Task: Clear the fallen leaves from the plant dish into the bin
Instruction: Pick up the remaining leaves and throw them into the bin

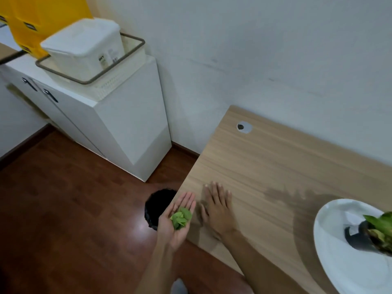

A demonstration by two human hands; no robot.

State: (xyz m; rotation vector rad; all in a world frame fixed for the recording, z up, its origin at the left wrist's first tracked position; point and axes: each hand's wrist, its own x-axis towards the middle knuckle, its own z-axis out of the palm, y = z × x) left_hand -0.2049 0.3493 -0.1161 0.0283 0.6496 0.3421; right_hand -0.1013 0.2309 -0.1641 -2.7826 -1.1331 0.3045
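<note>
Here the step in hand looks like the carry to the bin: the left hand (pixel 180 219) is held palm up just off the left edge of the bench (pixel 275 166), its fingers (pixel 186 200) lying straight and close together, not curled, with a small heap of green leaves (pixel 181 218) resting loose in the palm. Nothing pinches them; they simply sit there. The black bin (pixel 156 206) stands on the floor, below and to the left of that hand, partly hidden behind it. The right hand (pixel 216 209) lies palm down on the bench near the same edge, fingers spread flat on the wood and holding nothing.

Well apart to the right, at the near right corner, the white plant dish (pixel 339 251) holds a dark pot with the plant (pixel 379 228); the part of the dish in view looks bare of loose leaves, though its right side is cut off.

The next move, I judge, calls for shifting the left hand a little further left over the bin's mouth, then tipping the palm. Light leaves may cling or drift to the floor.
</note>
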